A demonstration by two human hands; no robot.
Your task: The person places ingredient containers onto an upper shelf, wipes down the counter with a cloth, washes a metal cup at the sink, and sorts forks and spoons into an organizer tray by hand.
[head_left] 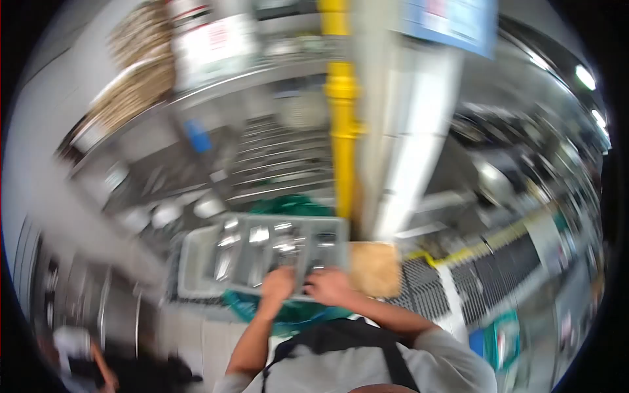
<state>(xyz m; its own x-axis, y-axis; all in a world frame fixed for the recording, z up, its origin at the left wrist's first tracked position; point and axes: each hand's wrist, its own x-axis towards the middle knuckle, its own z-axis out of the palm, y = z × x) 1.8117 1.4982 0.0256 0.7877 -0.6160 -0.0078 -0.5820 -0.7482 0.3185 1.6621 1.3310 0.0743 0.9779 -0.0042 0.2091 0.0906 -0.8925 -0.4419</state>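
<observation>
A grey cutlery tray with long compartments lies in front of me, and shiny metal cutlery fills several of them. My left hand reaches over the near edge, at the compartment just left of the rightmost one. Beside it, my right hand is at the near end of the rightmost compartment, where more cutlery lies. Motion blur smears the fingers of both hands, so I cannot make out whether they grip any piece. Green plastic shows under the tray's near side.
A tan board or box sits right of the tray. Behind stand a yellow pipe and a ribbed metal rack. White bowls are at the back left. Another person is at the lower left. Dark grating lies to the right.
</observation>
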